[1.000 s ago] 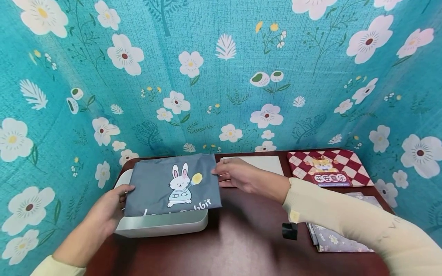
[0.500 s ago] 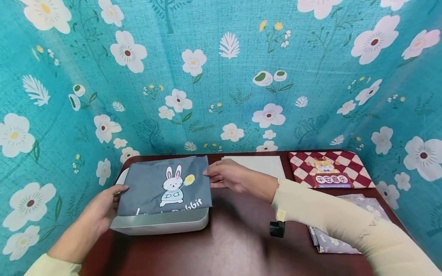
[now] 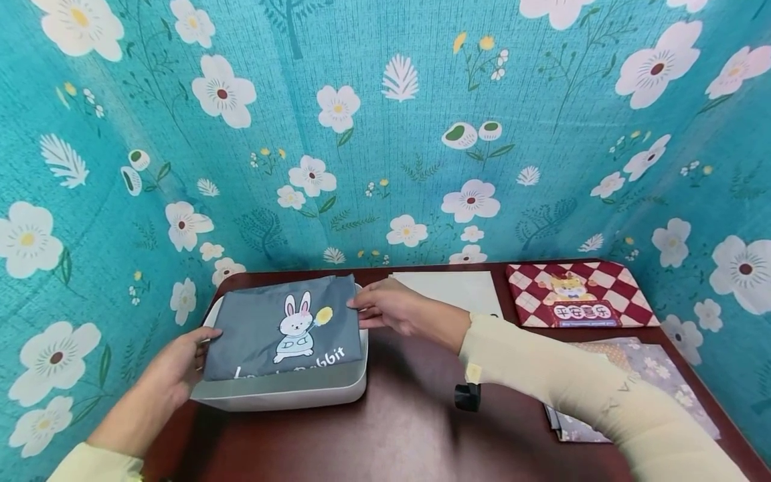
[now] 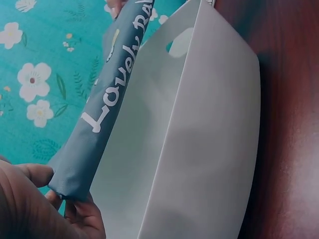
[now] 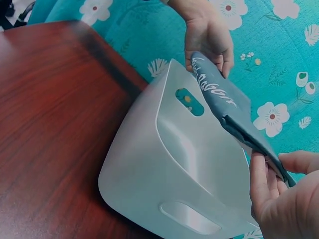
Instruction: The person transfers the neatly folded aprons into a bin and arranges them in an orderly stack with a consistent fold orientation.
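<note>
Both of my hands hold a folded grey-blue cloth [image 3: 253, 328] printed with a white rabbit and white lettering. My left hand [image 3: 177, 365] pinches its left edge, thumb on top and fingers below, as the left wrist view shows. At the opposite edge, my right hand [image 3: 391, 308] grips it between thumb and fingers. Directly beneath is a white plastic basket [image 5: 134, 164] with oval handle holes. In both wrist views the cloth is above the basket's rim, tilted, and the inner wall shows below it. The basket's far side is mostly hidden by the cloth in the head view.
On the dark red-brown table [image 3: 409, 428], a pale flat folded item [image 3: 452, 288] lies behind my right hand. A folded red-and-cream checked cloth [image 3: 608, 288] is at the back right. Folded grey floral cloths [image 3: 668, 381] lie partly under the right sleeve. A teal floral curtain [image 3: 361, 147] surrounds the table.
Both hands have carried the grey-blue cloth left, so it now lies more squarely over the basket; the basket's right rim has come into view. My grip looks the same.
</note>
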The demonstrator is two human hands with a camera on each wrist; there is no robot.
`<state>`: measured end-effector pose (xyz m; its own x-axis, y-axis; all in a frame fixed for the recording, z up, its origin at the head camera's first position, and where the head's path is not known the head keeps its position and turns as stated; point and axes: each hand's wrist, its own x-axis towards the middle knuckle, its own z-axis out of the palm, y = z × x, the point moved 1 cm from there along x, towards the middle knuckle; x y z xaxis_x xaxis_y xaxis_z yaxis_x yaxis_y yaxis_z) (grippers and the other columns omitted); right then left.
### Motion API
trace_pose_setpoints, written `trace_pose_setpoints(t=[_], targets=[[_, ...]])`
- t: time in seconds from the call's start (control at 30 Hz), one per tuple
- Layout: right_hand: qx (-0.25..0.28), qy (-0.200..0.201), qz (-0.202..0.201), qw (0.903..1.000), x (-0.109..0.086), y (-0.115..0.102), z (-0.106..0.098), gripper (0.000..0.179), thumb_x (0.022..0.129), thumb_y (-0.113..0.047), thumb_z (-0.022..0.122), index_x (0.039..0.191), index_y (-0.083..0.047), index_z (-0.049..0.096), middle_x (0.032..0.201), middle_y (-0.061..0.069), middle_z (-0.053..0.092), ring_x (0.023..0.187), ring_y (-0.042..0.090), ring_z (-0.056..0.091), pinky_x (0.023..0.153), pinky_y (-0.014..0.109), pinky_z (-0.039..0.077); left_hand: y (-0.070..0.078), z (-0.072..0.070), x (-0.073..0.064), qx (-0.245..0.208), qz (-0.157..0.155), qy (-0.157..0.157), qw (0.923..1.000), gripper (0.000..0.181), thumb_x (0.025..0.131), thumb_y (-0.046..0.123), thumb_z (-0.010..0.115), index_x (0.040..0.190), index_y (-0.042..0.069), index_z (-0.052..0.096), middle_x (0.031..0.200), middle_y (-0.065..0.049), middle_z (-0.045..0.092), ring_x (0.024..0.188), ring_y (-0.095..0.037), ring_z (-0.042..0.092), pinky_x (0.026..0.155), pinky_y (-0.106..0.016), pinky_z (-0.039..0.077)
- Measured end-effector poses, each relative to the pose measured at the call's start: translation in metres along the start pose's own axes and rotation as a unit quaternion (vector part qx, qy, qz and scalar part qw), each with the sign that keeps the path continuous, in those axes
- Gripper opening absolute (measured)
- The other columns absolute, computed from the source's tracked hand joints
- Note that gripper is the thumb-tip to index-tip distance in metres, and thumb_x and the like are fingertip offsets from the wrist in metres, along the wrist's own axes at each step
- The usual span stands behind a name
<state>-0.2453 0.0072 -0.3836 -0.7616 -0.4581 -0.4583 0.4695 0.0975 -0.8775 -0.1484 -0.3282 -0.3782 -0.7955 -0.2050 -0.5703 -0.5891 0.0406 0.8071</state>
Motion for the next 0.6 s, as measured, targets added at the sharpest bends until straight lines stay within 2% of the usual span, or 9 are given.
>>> trace_pose_setpoints(t=[0.1,0.3,0.37,0.5,0.6], targets=[[0.000,0.001,0.006,1.0000,0.002,0.001,0.003,0.027,0.096,-0.008,0.069,0.119,0.005,0.066,0.093,0.008,0.068,0.083,0.017,0.067,0.080,0.033,0.063,0.002,-0.005,0.001,0.005,0.001,0.009,0.9999,0.068,0.107,0.030,0.047,0.152,-0.009,0.015,0.131,-0.014,0.037,0.122,-0.028,0.037,0.105,-0.040,0.039],[0.003,-0.002,0.009,1.0000,0.007,0.006,0.010,0.023,0.095,-0.004,0.068,0.115,0.007,0.065,0.089,0.007,0.067,0.077,0.016,0.066,0.075,0.032,0.064,0.001,-0.011,0.003,0.004,-0.002,0.016,0.9999,0.063,0.106,0.030,0.049,0.151,-0.006,0.022,0.124,-0.008,0.042,0.114,-0.021,0.042,0.081,-0.024,0.049],[0.005,-0.003,0.011,0.9999,0.008,0.007,0.012,0.021,0.094,-0.003,0.067,0.113,0.007,0.064,0.088,0.007,0.067,0.076,0.016,0.065,0.074,0.031,0.064,0.000,-0.012,0.003,0.002,-0.003,0.019,0.9998,0.066,0.106,0.030,0.050,0.153,-0.006,0.020,0.125,-0.009,0.042,0.114,-0.022,0.043,0.078,-0.023,0.051],[0.000,-0.002,0.013,0.9999,0.009,0.009,0.014,0.021,0.094,-0.003,0.068,0.112,0.007,0.064,0.088,0.009,0.067,0.075,0.016,0.066,0.074,0.032,0.064,-0.003,-0.014,0.004,0.007,-0.006,0.025,0.9996,0.073,0.106,0.030,0.050,0.156,-0.008,0.014,0.131,-0.012,0.041,0.120,-0.026,0.042,0.083,-0.025,0.049],[-0.002,-0.004,0.016,0.9999,0.009,0.009,0.015,0.021,0.094,-0.003,0.068,0.112,0.007,0.064,0.088,0.009,0.067,0.075,0.016,0.067,0.074,0.032,0.064,-0.005,-0.016,0.006,0.020,-0.004,0.038,0.9991,0.067,0.104,0.030,0.053,0.151,-0.009,0.024,0.122,-0.009,0.048,0.116,-0.024,0.046,0.086,-0.027,0.047]])
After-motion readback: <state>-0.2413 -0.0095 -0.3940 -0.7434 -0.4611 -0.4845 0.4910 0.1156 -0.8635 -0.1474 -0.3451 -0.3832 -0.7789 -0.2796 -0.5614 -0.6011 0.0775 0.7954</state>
